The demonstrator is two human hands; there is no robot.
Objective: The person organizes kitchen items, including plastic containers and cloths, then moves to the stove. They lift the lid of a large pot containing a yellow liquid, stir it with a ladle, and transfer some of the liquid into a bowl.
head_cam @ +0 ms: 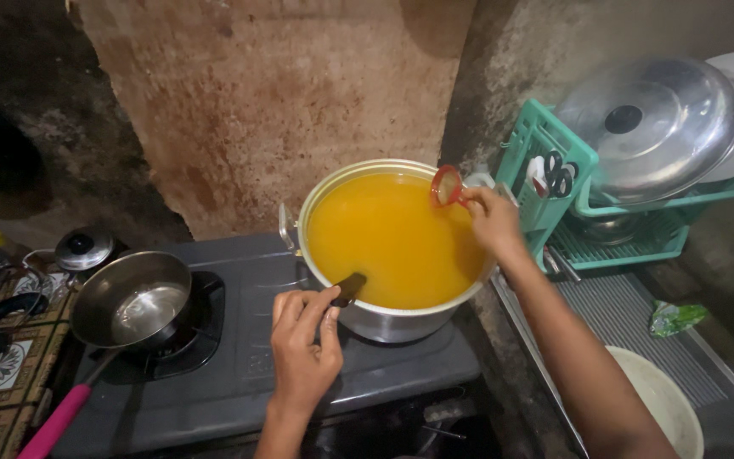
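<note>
A large metal pot (326, 192) full of orange-yellow liquid (384, 242) stands on the right burner of a grey stove (239, 357). My left hand (302, 344) grips a dark handle (348, 289) that dips into the liquid at the pot's near rim. My right hand (493, 223) holds a small red-rimmed strainer (446, 186) over the pot's far right edge.
A small metal saucepan (132, 302) with a pink handle sits on the left burner. A teal dish rack (592, 200) with a metal lid and scissors stands at the right. A white bowl (657, 399) lies on the ribbed drainboard. A small lidded pot (82, 249) is at far left.
</note>
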